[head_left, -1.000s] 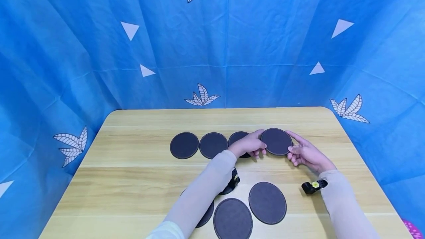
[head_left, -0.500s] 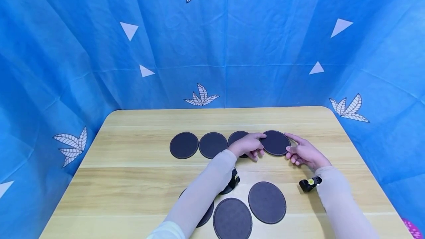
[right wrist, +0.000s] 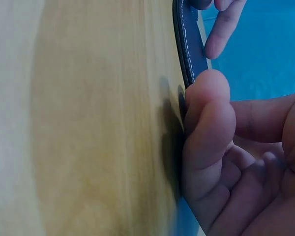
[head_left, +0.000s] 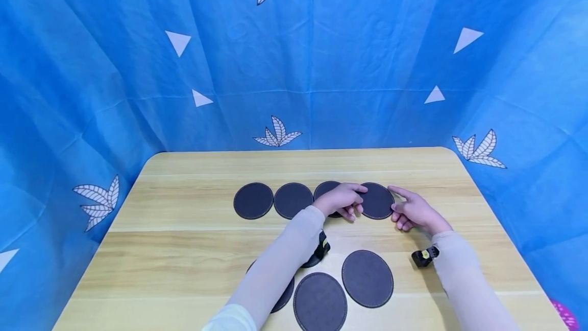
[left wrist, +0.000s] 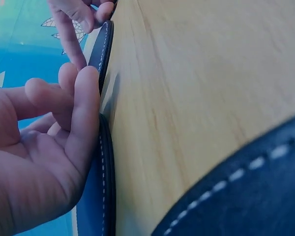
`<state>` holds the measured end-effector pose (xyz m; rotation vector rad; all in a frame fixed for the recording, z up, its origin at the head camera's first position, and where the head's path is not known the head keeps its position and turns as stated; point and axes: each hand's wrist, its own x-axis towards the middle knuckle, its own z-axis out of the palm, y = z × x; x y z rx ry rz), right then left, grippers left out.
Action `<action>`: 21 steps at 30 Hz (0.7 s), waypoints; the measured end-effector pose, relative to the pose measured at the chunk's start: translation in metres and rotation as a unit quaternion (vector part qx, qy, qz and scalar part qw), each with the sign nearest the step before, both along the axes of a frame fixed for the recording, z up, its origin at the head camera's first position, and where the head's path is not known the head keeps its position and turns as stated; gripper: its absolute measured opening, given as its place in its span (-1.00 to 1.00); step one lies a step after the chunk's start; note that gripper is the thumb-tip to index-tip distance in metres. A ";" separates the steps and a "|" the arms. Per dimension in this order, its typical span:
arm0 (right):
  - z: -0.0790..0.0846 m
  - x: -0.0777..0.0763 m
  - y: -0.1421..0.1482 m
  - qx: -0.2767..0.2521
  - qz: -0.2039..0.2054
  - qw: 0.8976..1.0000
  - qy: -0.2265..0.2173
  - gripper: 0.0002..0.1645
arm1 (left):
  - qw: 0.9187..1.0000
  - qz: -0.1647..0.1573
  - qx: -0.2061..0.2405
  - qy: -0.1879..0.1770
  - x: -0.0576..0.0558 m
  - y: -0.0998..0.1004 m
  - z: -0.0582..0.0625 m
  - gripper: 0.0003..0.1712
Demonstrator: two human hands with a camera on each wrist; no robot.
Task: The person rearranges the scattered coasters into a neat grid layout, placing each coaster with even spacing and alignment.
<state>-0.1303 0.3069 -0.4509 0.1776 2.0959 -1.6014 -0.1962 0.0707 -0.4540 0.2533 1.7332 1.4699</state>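
Four across, dark round coasters with stitched rims lie in a row on the wooden table. My left hand (head_left: pixel 342 199) reaches over the third coaster (head_left: pixel 323 191), its index fingertip on the left part of the rightmost coaster (head_left: pixel 378 203). At that coaster's right rim is my right hand (head_left: pixel 415 209), index finger extended at the far side and thumb at the near side. The right wrist view shows the coaster's stitched edge (right wrist: pixel 189 44) just beyond the fingertips. In the left wrist view, the left hand's lower fingers hang loosely above the stitched row.
Nearer the body lie more coasters, among them one at the front middle (head_left: pixel 320 301) and one to its right (head_left: pixel 367 279). The left forearm (head_left: pixel 275 264) covers parts of others. Blue patterned cloth (head_left: pixel 358 55) hangs behind the table (head_left: pixel 184 249).
The rightmost coaster has come down flat and slid left, close against the third one. My right hand has moved left with it; the left index finger now lies over its top.
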 end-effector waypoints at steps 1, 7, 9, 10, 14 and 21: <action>0.000 0.001 -0.001 0.000 -0.004 1.000 0.001 -0.19 | 1.000 -0.004 0.001 0.002 0.000 -0.002 0.001 -0.46; 0.003 0.005 -0.006 0.002 -0.010 1.000 0.021 -0.21 | 0.999 -0.016 0.023 0.037 -0.008 -0.023 0.024 -0.54; 0.006 0.007 -0.008 0.007 -0.008 0.999 0.031 -0.23 | 0.998 -0.012 0.028 0.054 -0.011 -0.034 0.035 -0.56; 0.008 0.009 -0.009 0.010 -0.007 0.999 0.036 -0.24 | 0.998 -0.010 0.029 0.063 -0.012 -0.040 0.040 -0.56; 0.019 0.015 -0.018 0.025 0.001 0.998 0.060 -0.31 | 0.996 -0.005 0.031 0.089 -0.012 -0.065 0.057 -0.58; 0.037 0.027 -0.052 0.022 0.032 0.995 0.091 -0.44 | 0.992 -0.002 0.025 0.126 0.002 -0.108 0.072 -0.59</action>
